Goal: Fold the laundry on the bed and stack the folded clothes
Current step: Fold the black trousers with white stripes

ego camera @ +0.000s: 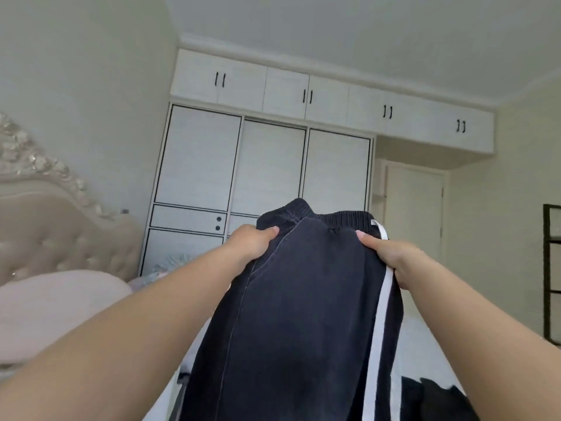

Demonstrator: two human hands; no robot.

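I hold up a pair of dark navy track pants (297,314) with a white side stripe and a ribbed elastic waistband at the top. My left hand (253,244) grips the pants just below the waistband on the left side, thumb on the front. My right hand (391,256) grips the right side near the white stripe. The legs hang down out of the frame's bottom. The white bed (425,354) shows behind the pants at the lower right, with dark clothes (431,396) lying on it.
A cream tufted headboard (60,226) and a pink pillow (51,308) are at the left. A white wardrobe (261,165) fills the far wall, a door (414,208) stands right of it, and a black shelf frame (551,268) is at the right edge.
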